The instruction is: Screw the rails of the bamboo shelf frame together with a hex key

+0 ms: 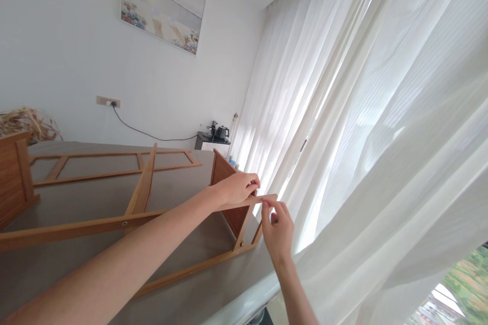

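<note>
A light-brown wooden rail (87,226) runs across the frame to its end near the curtain. My left hand (238,188) lies over that rail close to its right end, with the fingers curled down around it. At the same end my right hand (278,226) presses thumb and forefinger together against the rail's near side. Whatever sits between those fingertips is too small or hidden to name. Below my hands, a brown end panel (224,195) joins the rail, and a lower rail (198,268) meets its foot. A middle board (142,188) stands between the long rails.
Another panel (13,177) stands at the left, and a ladder-like wooden frame (95,177) lies behind on the grey surface (76,205). White curtains (343,111) hang close on the right. A kettle (221,132) stands on a small cabinet at the back, its cord (152,138) running to a wall socket.
</note>
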Available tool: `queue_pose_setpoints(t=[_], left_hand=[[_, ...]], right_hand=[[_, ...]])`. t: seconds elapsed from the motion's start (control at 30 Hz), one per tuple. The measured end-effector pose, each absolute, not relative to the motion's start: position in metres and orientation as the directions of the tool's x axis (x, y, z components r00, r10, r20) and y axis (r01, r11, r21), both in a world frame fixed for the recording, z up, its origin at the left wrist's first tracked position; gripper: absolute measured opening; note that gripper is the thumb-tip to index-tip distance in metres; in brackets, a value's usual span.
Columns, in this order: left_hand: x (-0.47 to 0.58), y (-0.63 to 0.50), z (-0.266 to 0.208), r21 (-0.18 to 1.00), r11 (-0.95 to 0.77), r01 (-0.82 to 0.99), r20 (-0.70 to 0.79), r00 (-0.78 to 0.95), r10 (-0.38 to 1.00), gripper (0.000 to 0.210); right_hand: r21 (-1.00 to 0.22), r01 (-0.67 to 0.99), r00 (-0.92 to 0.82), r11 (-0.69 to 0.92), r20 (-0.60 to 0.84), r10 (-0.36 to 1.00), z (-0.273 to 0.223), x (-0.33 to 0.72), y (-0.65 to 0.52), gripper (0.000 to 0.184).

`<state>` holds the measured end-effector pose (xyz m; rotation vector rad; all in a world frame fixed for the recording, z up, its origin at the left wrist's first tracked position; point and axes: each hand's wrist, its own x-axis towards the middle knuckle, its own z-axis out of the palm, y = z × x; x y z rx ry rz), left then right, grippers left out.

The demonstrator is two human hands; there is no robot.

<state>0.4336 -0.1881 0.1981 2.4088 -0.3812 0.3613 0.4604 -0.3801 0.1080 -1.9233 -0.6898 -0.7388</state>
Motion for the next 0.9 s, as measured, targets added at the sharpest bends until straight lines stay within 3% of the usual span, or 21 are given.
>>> queue_pose_setpoints(t=[0.13,0.3,0.57,0.9], left_hand=[[0.436,-0.187,0.197,0.570,-0.742,-0.353,0.338,0.924,-0.180,0.029],[0.435,-0.186,0.198,0.585,-0.733,-0.347,0.311,0.931,-0.192,0.029],[0.441,-0.184,0.191,0.624,-0.715,-0.315,0.279,0.945,-0.173,0.025],[0.444,-0.182,0.189,0.646,-0.691,-0.325,0.259,0.945,-0.202,0.021]], right_hand=[[-0.588,0.723,0.685,-0.362,0.675,0.272,0.161,0.469,-0.383,0.041],[-0.602,0.699,0.712,-0.387,0.534,0.455,0.191,0.484,-0.384,0.026],[-0.671,0.629,0.753,-0.391,0.404,0.519,0.193,0.498,-0.380,0.019],[-0.629,0.686,0.710,-0.365,0.472,0.523,0.188,0.499,-0.376,0.018]])
